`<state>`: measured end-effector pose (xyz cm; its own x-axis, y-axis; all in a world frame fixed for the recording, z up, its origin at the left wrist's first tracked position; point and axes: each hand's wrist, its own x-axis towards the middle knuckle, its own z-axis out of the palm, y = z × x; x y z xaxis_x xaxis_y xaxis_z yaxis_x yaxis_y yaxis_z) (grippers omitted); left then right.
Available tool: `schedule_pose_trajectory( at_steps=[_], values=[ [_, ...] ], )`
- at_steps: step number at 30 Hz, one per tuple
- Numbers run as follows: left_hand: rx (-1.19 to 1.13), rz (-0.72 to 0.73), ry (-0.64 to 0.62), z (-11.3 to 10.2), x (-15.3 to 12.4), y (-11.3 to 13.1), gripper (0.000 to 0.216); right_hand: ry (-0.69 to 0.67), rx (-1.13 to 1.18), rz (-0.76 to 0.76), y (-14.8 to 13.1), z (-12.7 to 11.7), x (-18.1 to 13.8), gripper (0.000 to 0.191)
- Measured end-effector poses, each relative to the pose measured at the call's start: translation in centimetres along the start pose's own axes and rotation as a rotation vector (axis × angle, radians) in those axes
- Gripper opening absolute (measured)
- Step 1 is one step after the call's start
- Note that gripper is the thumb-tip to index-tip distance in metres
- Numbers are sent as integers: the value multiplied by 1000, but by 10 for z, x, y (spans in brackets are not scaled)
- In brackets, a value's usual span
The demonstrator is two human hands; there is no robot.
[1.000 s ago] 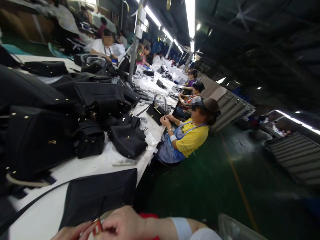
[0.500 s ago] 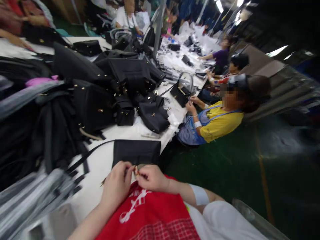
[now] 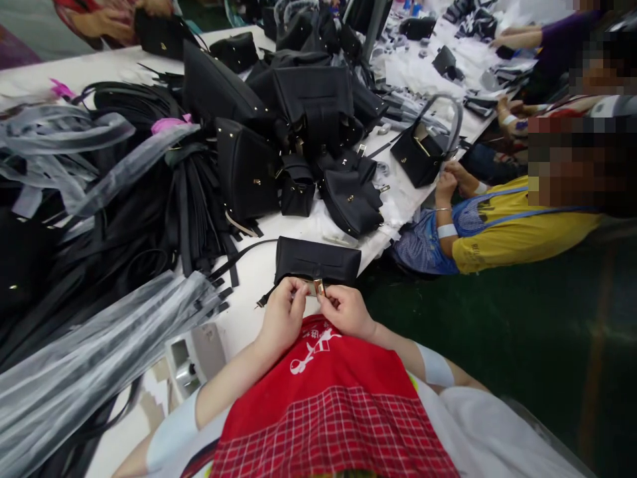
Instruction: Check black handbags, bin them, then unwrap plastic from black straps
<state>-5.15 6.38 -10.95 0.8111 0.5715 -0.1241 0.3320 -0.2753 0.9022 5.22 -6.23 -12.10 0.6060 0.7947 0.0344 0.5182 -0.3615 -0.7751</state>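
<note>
A black handbag (image 3: 318, 255) lies on the white table right in front of me, its thin strap trailing off to the left. At its near edge, my left hand (image 3: 284, 315) and my right hand (image 3: 349, 312) face each other, fingertips pinched. Between them shows a small gold metal clasp (image 3: 319, 287); both hands grip it, the right at its right side. Whether the clasp is fastened to the bag I cannot tell, as the fingers cover part of it.
Black handbags (image 3: 313, 99) are heaped beyond. Bundled black straps (image 3: 192, 206) and plastic-wrapped straps (image 3: 124, 352) lie left, near a grey metal device (image 3: 196, 358). A co-worker in a yellow shirt (image 3: 517, 232) sits at right; another person's hands (image 3: 107, 23) hold a bag at far left.
The view has swung so that the table and hands appear further right and higher. My hands stay pinched together at the bag's near edge, and the gold clasp shows more clearly.
</note>
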Motion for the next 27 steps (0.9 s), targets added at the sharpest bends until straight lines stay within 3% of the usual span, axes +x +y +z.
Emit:
schedule_pose_trajectory(
  at_steps=[6,15,20,24,27],
  values=[
    [30,55,86,0,4,-4,16,-24,33,15,0,0,0,27],
    [124,215,85,1,15,-6,10,-74,-36,-51,1,0,-2,27],
    [293,297,64,2,13,-3,13,-75,-50,-64,0,-1,-2,28],
    [392,285,36,7,10,0,9,-63,-69,-71,0,0,-2,30],
    [328,268,-4,9,7,3,10,-52,-119,-73,1,1,-3,30]
  ],
)
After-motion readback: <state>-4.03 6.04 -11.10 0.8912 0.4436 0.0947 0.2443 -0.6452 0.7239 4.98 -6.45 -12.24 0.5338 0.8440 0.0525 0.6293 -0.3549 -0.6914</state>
